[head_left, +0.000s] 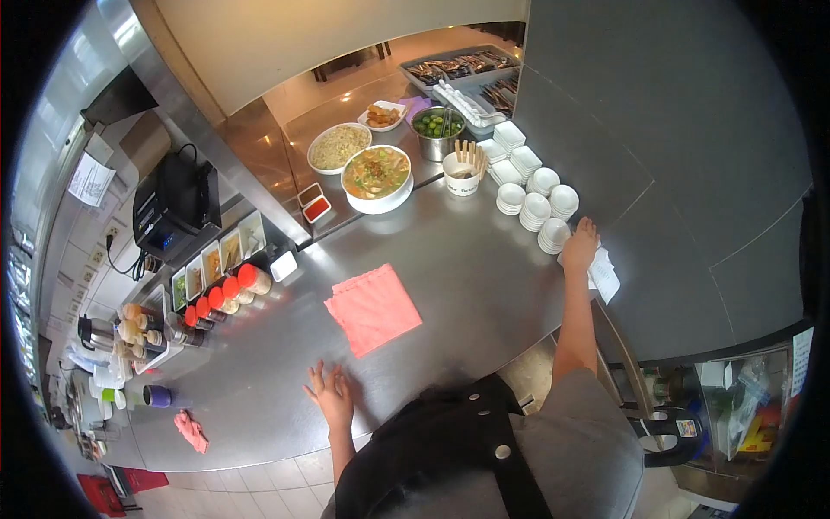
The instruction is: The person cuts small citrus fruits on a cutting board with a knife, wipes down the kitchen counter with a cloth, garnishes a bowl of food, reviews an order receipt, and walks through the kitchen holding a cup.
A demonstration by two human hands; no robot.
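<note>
At the near edge of the shiny steel counter (450, 285), left hand (331, 396) flat with fingers spread, holding nothing, pink folded cloth (373, 308) just beyond it, right hand (580, 245) resting open on white paper slips (604, 275) at the right edge.

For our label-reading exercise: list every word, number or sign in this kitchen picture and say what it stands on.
White cup holding wooden sticks: dark print on its side, too small to read.
Paper slips under the right hand: writing too blurred to read.
Paper sheet on the wall at left: printed lines, unreadable.
Sticker on the dark container at lower right: too small to read.
Nothing legible lies by the left hand.
</note>
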